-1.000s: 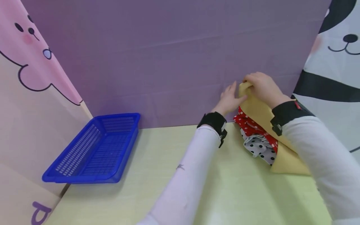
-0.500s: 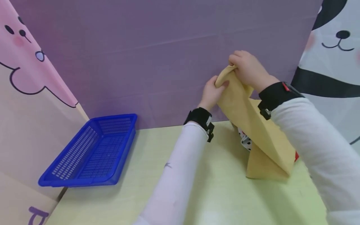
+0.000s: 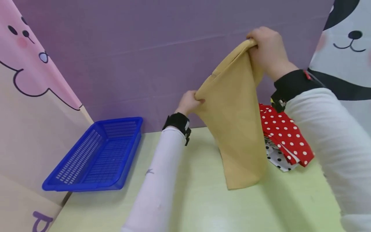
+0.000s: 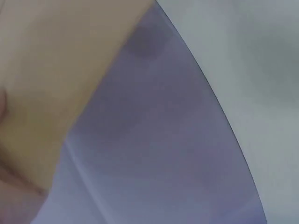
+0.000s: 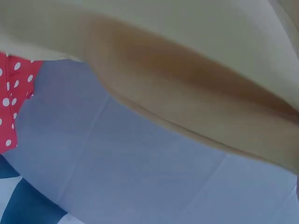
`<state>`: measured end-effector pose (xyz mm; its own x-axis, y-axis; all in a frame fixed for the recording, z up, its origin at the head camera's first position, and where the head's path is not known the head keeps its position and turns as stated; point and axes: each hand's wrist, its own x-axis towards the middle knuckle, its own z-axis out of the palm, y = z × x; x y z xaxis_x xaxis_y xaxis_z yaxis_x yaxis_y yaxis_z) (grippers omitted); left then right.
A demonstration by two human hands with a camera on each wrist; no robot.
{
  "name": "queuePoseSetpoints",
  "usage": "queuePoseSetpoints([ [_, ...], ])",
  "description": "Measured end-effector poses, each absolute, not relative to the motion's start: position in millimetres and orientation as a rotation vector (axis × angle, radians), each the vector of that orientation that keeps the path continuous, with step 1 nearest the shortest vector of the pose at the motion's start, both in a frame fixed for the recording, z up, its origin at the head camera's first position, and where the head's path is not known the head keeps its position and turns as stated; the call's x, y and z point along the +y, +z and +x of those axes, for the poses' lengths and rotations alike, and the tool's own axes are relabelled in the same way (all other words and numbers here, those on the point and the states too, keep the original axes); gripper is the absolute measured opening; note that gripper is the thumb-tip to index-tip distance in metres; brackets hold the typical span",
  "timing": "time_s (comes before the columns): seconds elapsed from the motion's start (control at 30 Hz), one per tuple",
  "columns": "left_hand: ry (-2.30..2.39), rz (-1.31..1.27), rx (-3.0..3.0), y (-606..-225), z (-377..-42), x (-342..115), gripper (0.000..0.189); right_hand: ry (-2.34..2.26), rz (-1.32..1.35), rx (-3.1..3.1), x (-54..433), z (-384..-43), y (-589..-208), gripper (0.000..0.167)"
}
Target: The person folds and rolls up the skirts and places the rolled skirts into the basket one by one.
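A yellow cloth (image 3: 237, 122) with a thick, seamed upper edge hangs between my two hands, its lower end down close over the table. At its left corner, my left hand (image 3: 189, 102) pinches the edge. Higher up on the right, my right hand (image 3: 268, 50) grips the other end of that edge. In the left wrist view the cloth (image 4: 51, 70) fills the upper left; in the right wrist view its folds (image 5: 187, 102) spread across the top. A red cloth with white dots (image 3: 287, 135) lies right of it, over a white cloth with black dots (image 3: 276, 158).
A blue plastic basket (image 3: 116, 185) with slotted sides stands on the left of the pale table (image 3: 200, 206). Behind the table rises a purple wall covering (image 3: 130, 58). Panels with cartoon animals flank it, pink (image 3: 37, 74) on the left and black-and-white (image 3: 345, 61) on the right.
My hands have lifted the yellow cloth off the dotted cloths and drawn its edge apart. The left hand took hold and moved left; the right hand rose. The red dotted cloth is now uncovered.
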<state>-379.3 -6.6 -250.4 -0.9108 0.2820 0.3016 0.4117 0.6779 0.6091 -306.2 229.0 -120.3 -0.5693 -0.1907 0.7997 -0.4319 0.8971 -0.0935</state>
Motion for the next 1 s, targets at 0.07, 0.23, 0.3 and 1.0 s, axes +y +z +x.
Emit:
queuePoseSetpoints([
  [0.07,-0.978,-0.408,-2.674,-245.9,-378.9,-22.3,0.023,0.327,0.424,-2.204,230.9,-305.5,-119.9,0.015],
  [0.23,-0.909,-0.118,-2.480,-217.6,-371.8,-55.9,0.017,0.329,0.384,-2.310,235.0,-307.7,-124.3,0.018],
  [0.3,-0.997,-0.061,-2.369,-204.9,-368.8,-65.6,0.017,0.389,0.353,-2.343,235.8,-309.3,-126.3,0.029],
  [1.0,-1.363,-0.195,-2.246,-155.3,-349.9,-121.2,0.017,0.921,0.102,-2.504,237.5,-313.9,-136.0,0.029],
])
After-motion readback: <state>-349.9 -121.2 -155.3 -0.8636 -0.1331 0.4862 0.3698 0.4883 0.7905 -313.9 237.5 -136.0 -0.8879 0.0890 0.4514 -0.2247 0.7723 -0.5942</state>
